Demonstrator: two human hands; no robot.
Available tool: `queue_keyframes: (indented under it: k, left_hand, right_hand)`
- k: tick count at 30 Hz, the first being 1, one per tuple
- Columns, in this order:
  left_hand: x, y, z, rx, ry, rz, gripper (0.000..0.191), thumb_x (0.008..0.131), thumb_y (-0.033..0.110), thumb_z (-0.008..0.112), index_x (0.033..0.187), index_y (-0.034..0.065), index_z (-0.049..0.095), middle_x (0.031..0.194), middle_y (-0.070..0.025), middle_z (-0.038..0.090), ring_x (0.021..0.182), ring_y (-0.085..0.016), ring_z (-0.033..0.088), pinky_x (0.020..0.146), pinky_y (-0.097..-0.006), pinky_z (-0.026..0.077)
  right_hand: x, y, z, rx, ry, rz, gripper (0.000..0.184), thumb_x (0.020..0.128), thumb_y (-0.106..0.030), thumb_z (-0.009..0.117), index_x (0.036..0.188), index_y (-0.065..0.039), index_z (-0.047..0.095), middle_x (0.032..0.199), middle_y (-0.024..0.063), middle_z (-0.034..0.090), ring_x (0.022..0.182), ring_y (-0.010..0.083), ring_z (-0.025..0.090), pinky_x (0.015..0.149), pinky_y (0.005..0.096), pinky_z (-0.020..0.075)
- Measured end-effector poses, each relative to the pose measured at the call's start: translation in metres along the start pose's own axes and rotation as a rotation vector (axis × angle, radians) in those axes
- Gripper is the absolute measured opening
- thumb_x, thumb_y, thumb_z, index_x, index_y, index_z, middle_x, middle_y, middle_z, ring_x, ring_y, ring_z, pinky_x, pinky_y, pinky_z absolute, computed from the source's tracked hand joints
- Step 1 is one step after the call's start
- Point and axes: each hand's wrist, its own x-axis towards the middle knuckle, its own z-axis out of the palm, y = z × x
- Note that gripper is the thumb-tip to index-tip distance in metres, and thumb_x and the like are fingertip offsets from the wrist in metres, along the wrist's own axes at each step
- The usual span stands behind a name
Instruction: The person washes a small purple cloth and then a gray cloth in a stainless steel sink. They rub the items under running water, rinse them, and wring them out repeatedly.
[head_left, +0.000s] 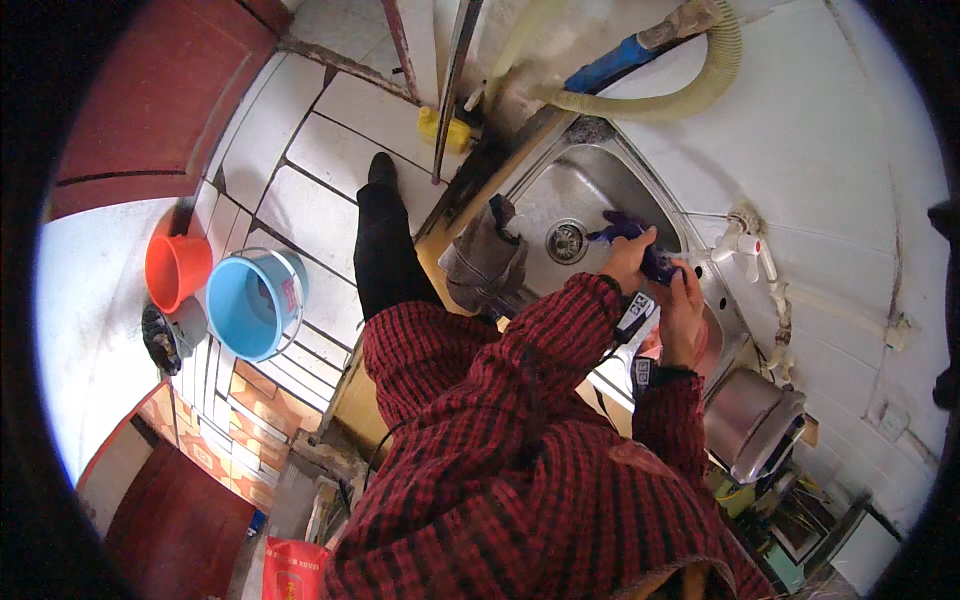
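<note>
Over the stainless steel sink (577, 180), my left hand (628, 257) grips a dark purple piece of cloth (656, 262). My right hand (681, 311) holds the same cloth at its near end, close to the white faucet (739, 246). A loose end of the cloth hangs beside the drain strainer (567, 241). Both wrists wear bands bearing printed codes. A bunched grey-brown garment (484, 259) lies over the front edge of the sink. Partly hidden behind my right hand is a pink basin (703, 341).
A pale corrugated hose (724, 67) curves over the counter corner. To the right stands a metal pot (742, 416). On the tiled floor are a blue bucket (244, 307), an orange bucket (176, 270) and a yellow jug (442, 130). A metal pole (450, 90) stands near the jug.
</note>
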Motion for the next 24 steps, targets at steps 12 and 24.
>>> queue_keyframes:
  k: [12, 24]
  left_hand:
    - [0.010, 0.007, -0.029, 0.332, -0.258, -0.066, 0.042, 0.087, 0.044, 0.069, 0.107, 0.0081, 0.059, 0.089, -0.0012, 0.062, 0.072, -0.015, 0.061, 0.059, -0.0321, 0.051]
    - [-0.009, 0.036, -0.026, 0.542, -0.501, -0.164, 0.036, 0.089, 0.025, 0.065, 0.118, 0.0056, 0.055, 0.102, -0.0058, 0.064, 0.085, -0.015, 0.063, 0.068, -0.0265, 0.052]
  right_hand:
    - [0.048, 0.008, -0.014, 0.218, -0.139, 0.137, 0.028, 0.099, -0.014, 0.051, 0.126, -0.005, 0.053, 0.113, 0.0065, 0.061, 0.098, 0.0154, 0.059, 0.083, 0.0284, 0.0498]
    - [0.112, 0.059, -0.023, -0.589, -0.255, -0.044, 0.042, 0.094, -0.027, 0.061, 0.129, -0.004, 0.052, 0.110, 0.0051, 0.063, 0.094, 0.0139, 0.060, 0.082, 0.0279, 0.0490]
